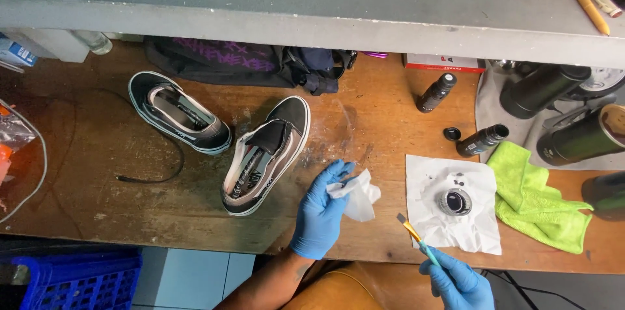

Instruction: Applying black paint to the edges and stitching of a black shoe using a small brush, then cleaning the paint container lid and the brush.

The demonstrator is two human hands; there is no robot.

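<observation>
On white paper (472, 229), an open jar (455, 201) holds dark liquid.

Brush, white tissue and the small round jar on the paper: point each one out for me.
brush (412, 232): head view, on the yellow ferrule above the right hand (459, 282).
white tissue (358, 198): head view, on its crumpled middle, held by the left hand (320, 212).
small round jar (454, 201): head view, on its dark open top.

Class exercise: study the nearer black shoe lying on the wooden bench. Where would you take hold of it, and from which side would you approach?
Probably grip the nearer shoe at its heel, the end closest to the left hand, coming from the front edge. It lies diagonally, opening up, so fingers could hook inside the collar there.
</observation>
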